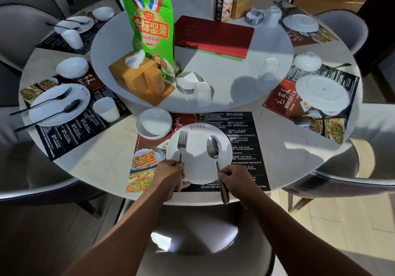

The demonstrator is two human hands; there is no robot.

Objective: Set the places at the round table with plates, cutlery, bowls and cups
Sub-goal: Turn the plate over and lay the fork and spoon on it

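At the near plate (198,170) the setting is mostly in place. The left grip (171,176) has its fingers curled round the handle of the fork (182,145), and the right grip (237,180) is curled round the handle of the spoon (213,147). Both utensils lie on that plate, the fork over its left half and the spoon over its right. Each long axis runs from the plate's near rim toward its far rim, the two almost parallel. The tines and the spoon's head point away from the person, the handles overhang the near rim, and the spoon's head leans slightly leftward. A small bowl (152,124) sits just beside the plate's far-left rim. No cup stands by this plate, so that looks left to do; an upside-down cup (203,93) waits beyond the plate on the turntable (235,100). Left of the plate, the neighbouring setting (57,105) looks finished, with cutlery, bowl and cup. Right of the plate the place seems undone: a face-down plate (322,93) and an inverted bowl (307,61)
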